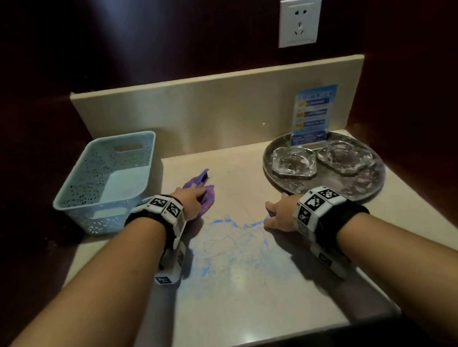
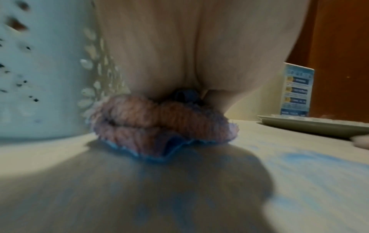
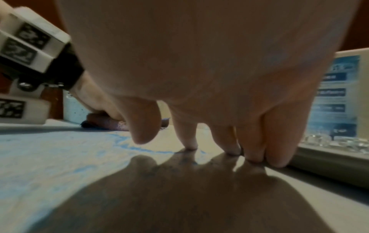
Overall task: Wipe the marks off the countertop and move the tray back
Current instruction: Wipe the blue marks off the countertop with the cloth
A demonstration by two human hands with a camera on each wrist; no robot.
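**Blue smear still across the stone, cloth parked at its edge**

Blue marks (image 1: 231,248) spread over the middle of the beige countertop (image 1: 253,308), with a sharper line running toward the 3 o'clock side. The left hand (image 1: 194,202) presses down on a purple cloth (image 1: 206,196) at about 10 o'clock of the smear, just beside the pale blue basket (image 1: 102,186). From the left wrist view the cloth is bunched under the palm; whether the fingers curl round it or lie flat, I cannot tell. The right hand (image 1: 280,213) rests with straight, spread fingers (image 3: 189,141) on the counter, gripping nothing, its outer edge close against the rim of the round metal tray (image 1: 368,190). The tray sits at 2 o'clock, carrying two glass dishes (image 1: 293,162) and an upright printed card (image 1: 313,114).

The wiping looks only partly done. Risks, as I judge them: a bunched, already stained cloth may drag pigment wider instead of lifting it; a broad sweep toward 3 o'clock could knock the tray and rattle the glass or topple the card; and sliding the tray back before the surface is clean would hide marks under it.
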